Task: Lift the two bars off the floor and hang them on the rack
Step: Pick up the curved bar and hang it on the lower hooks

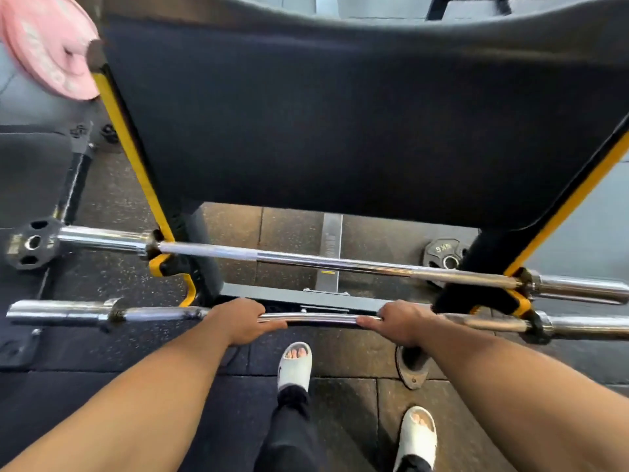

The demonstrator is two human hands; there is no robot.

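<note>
Two chrome bars lie across the black and yellow rack. The far bar (306, 258) rests in the rack's hooks, left hook (161, 264) and right hook (517, 277). The near bar (320, 318) is level and off the floor, just in front of the rack's lower hooks (524, 311). My left hand (238, 321) grips it left of centre and my right hand (400, 323) grips it right of centre, both palms down. Whether the near bar's ends touch the hooks I cannot tell.
A large black padded bench (340, 114) fills the view beyond the bars. A pink weight plate (47, 46) hangs top left. A black plate (29, 243) stands at the left, a 5 kg plate (444, 253) at the right. My feet in white slides (294, 366) stand on the rubber floor.
</note>
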